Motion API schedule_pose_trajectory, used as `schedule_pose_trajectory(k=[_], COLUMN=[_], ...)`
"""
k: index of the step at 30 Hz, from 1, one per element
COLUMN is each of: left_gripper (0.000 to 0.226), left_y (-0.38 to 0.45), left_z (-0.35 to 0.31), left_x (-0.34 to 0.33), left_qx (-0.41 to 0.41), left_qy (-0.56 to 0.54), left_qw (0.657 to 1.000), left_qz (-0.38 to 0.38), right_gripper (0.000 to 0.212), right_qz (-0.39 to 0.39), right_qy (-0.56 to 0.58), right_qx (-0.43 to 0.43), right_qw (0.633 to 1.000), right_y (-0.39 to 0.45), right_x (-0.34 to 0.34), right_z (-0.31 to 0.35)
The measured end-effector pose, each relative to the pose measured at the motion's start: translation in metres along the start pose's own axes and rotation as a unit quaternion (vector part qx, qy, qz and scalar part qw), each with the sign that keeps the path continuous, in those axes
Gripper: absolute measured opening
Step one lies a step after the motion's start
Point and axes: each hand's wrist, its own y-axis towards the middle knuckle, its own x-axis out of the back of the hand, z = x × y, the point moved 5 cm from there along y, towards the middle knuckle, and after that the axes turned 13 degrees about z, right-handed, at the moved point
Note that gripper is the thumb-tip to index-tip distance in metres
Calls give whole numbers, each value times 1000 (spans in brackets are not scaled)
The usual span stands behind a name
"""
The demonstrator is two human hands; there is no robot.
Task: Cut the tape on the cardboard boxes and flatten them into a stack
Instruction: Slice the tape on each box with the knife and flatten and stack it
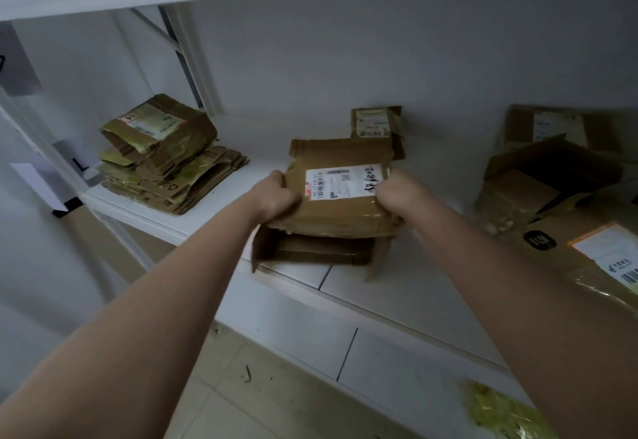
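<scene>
A brown cardboard box (pixel 340 207) with a white shipping label and handwritten numbers sits on the white shelf (pixel 214 211), its near end open with flaps spread. My left hand (pixel 276 195) grips the box's left edge. My right hand (pixel 397 197) grips its right edge. A stack of flattened boxes (pixel 165 159) with yellowish tape lies at the shelf's left. No cutting tool is in view.
A small box (pixel 376 124) stands behind against the wall. Open and taped boxes (pixel 545 176) crowd the right, with a large labelled box (pixel 593 252) nearer. Yellow tape scraps (pixel 500 411) lie on a lower shelf. A shelf board hangs overhead.
</scene>
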Motion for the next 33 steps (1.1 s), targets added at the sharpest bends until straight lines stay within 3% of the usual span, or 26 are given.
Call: schedule_pose_trajectory(k=[2, 5, 7, 10, 13, 17, 20, 26, 33], left_gripper=[58, 113, 142, 135, 127, 123, 127, 135, 134], left_y=[-3, -4, -4, -3, -2, -5, -7, 0, 3], left_z=[1, 10, 18, 25, 29, 32, 35, 42, 42], left_x=[13, 13, 5, -3, -5, -11, -7, -5, -3], left_qx=[54, 120, 138, 106, 43, -31, -68, -77, -59], left_qy=[71, 106, 179, 243, 273, 306, 309, 323, 324], left_qw=[996, 986, 974, 964, 961, 951, 949, 943, 944], left_qz=[26, 43, 4, -23, -15, 8, 16, 25, 31], right_gripper=[24, 33, 36, 28, 23, 31, 23, 20, 21], right_qz=[86, 208, 179, 30, -28, -5, 80, 173, 96], right_qy=[137, 258, 306, 386, 402, 449, 464, 435, 443], right_qx=[-2, -20, -27, -51, -41, 4, 14, 69, 74], right_qw=[987, 943, 935, 921, 914, 893, 882, 881, 888], right_y=[-7, -19, -14, 2, 14, 23, 26, 32, 33], right_x=[-17, -35, -31, -15, -14, -22, -36, -57, -48], right_z=[7, 12, 4, -21, -32, -27, -28, -19, -20])
